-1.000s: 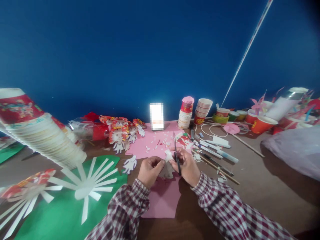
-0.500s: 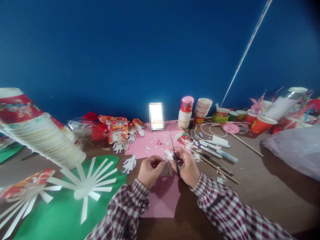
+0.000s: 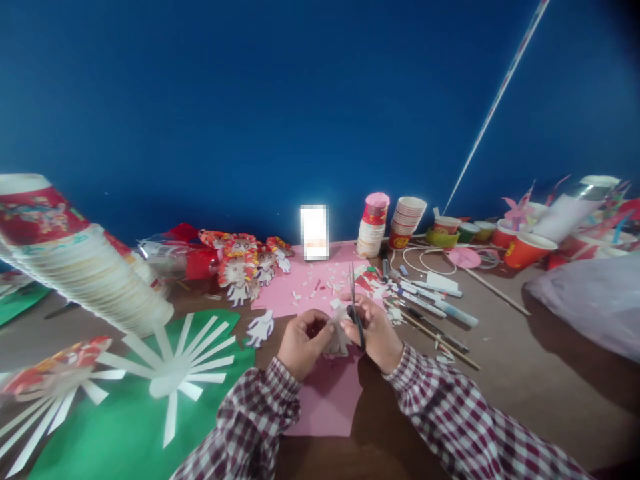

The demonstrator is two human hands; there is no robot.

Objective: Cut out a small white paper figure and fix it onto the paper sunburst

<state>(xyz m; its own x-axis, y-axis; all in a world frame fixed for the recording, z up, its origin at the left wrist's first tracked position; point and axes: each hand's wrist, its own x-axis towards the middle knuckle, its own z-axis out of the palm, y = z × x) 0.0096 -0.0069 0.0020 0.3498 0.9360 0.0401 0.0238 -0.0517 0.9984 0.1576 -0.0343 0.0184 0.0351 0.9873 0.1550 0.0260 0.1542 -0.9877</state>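
My left hand is closed, pinching a small pale paper cutout over a pink paper sheet. My right hand grips a pair of scissors with dark handles. Their blades point up and away from me, right beside the cutout's edge. Both of my sleeves are red and white plaid.
A white paper figure lies left of my hands. Cut paper cups spread flat rest on green paper. A tilted cup stack stands left, upright cup stacks behind. Markers and sticks lie at right, near a plastic bag.
The scissor blades have swung slightly, from leaning left to nearly upright. The cutout has turned a little between my fingers. Both hands stay in the same place.
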